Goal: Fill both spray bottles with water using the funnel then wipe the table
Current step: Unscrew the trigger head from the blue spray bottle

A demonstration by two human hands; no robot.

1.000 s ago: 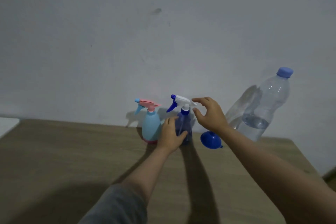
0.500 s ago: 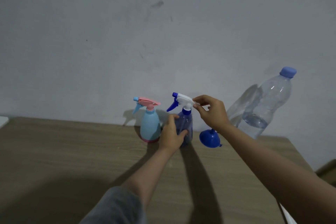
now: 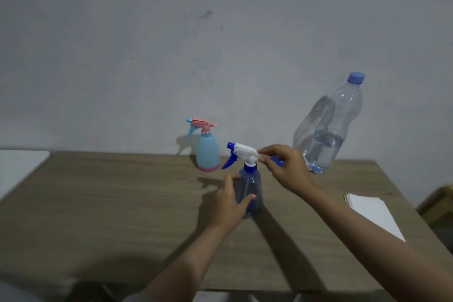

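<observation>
Head camera gives me two spray bottles on the brown wood-grain table (image 3: 122, 203). One is the opaque light-blue spray bottle with a pink trigger head and pink base ring (image 3: 207, 152), upright near the far edge by the grey wall (image 3: 171, 44). The other is the see-through dark-blue spray bottle with a white and blue trigger head (image 3: 250, 189), upright nearer the middle of the table and well apart from the first. My left hand (image 3: 231, 203) grips its body, thumb on the near side and fingers curled round the far side. My right hand (image 3: 286, 169) pinches the back of the white trigger head between thumb and fingertips.

I count one blue plastic funnel (image 3: 278, 161), mostly hidden behind my right hand, so I cannot tell how it lies. One large clear plastic water bottle with a blue cap (image 3: 331, 135) stands at the far right by the wall, capped, roughly a third full. One folded white cloth or paper (image 3: 372, 213) lies by the table's right edge.

I can read no label or writing on any of them.

Open tabletop stretches across the left half and the near strip, down to the front edge.
</observation>
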